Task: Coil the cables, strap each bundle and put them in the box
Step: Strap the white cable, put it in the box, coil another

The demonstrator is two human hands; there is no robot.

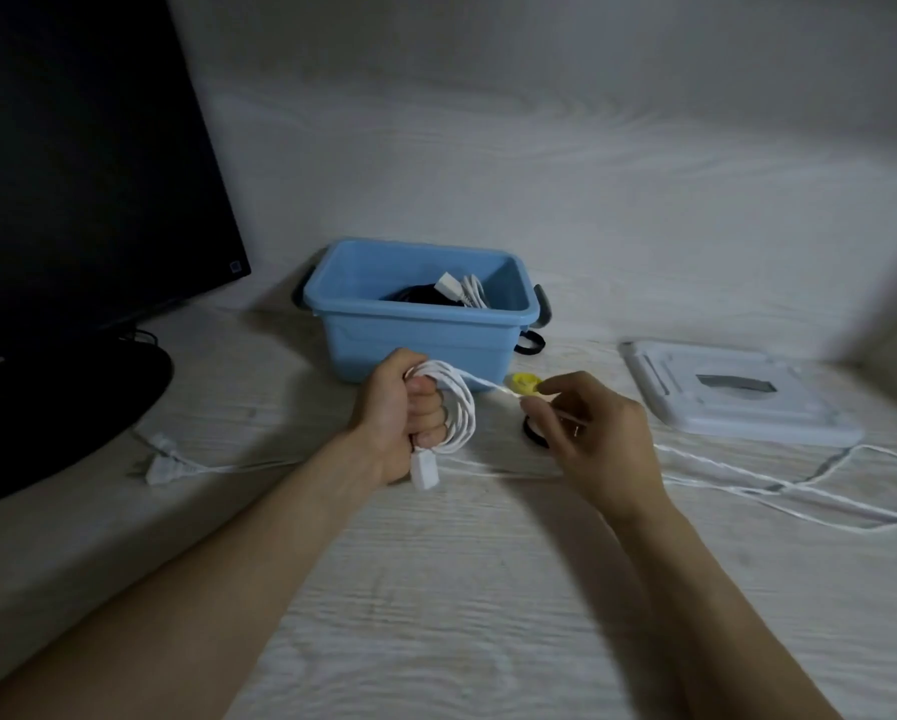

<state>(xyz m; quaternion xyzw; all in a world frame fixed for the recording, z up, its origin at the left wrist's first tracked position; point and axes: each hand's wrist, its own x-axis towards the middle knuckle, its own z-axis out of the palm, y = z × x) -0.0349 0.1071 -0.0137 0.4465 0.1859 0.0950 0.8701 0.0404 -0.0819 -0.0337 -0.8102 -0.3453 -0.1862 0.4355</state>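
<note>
My left hand (402, 413) is closed around a coil of white cable (459, 407), and a white plug end (425, 470) hangs below the fist. My right hand (586, 433) pinches the free strand of the same cable, which is stretched from the coil to its fingers. The cable's loose length (779, 485) trails off to the right over the table. Behind my hands stands a blue box (415, 330) holding a black bundle and a white bundle. A yellow strap roll (526, 383) and a black strap (532, 433) lie just beyond my right hand.
A dark monitor (87, 163) on a round black base fills the left. Another white plug with its cord (163, 467) lies in front of the base. A white box lid (737, 397) rests at the right. A black loop (530, 343) lies by the box's right side.
</note>
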